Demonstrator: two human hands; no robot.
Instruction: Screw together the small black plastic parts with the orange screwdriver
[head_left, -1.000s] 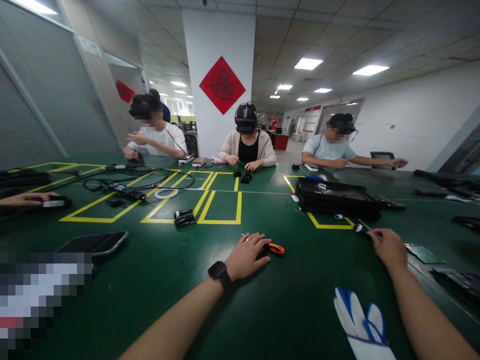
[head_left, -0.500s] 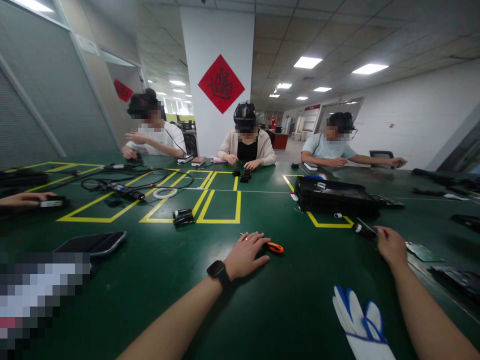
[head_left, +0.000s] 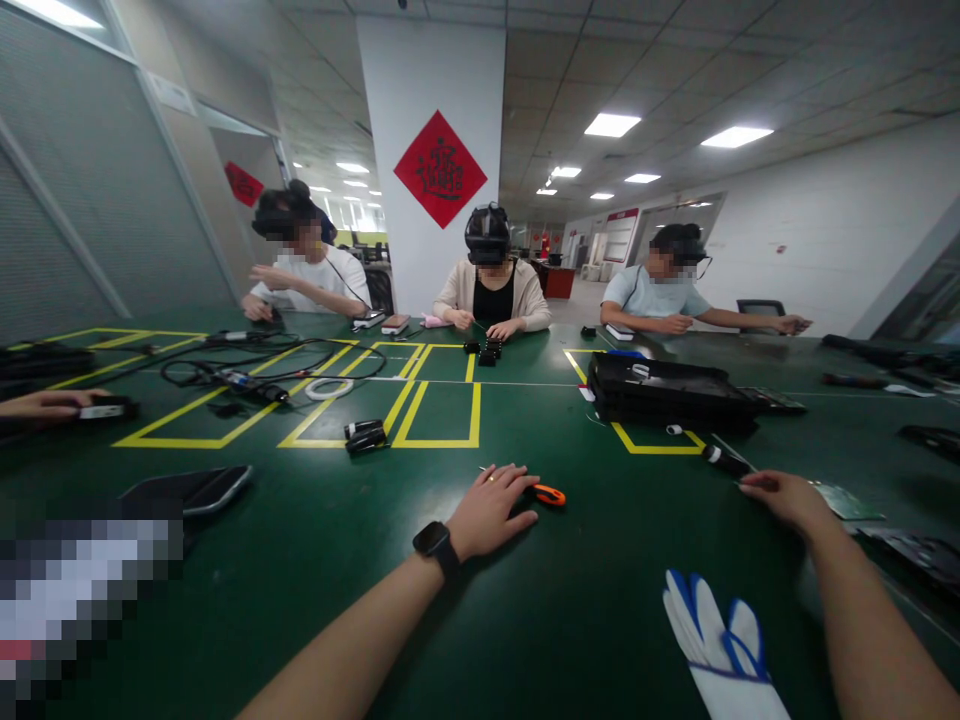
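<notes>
My left hand (head_left: 491, 510) lies flat on the green table (head_left: 570, 600) with its fingers spread, the fingertips resting by an orange-handled tool (head_left: 551, 494). A black watch sits on that wrist. My right hand (head_left: 784, 497) rests low on the table to the right with fingers stretched leftward and nothing in it. It is just short of a black pen-like tool (head_left: 724, 460) and beside a green circuit board (head_left: 851, 503). A white glove with blue trim (head_left: 720, 650) lies near my right forearm.
A black flat case (head_left: 667, 395) lies beyond the right hand on yellow floor-tape squares. Two small black cylinders (head_left: 366, 436), a dark tablet (head_left: 191, 488), cables (head_left: 255, 370) and a white ring (head_left: 328, 388) sit left. Three people work across the table; another person's hand (head_left: 45, 403) is far left.
My right hand has slid right and lower, away from the black pen-like tool, which now lies alone on the table. The left hand has stayed put.
</notes>
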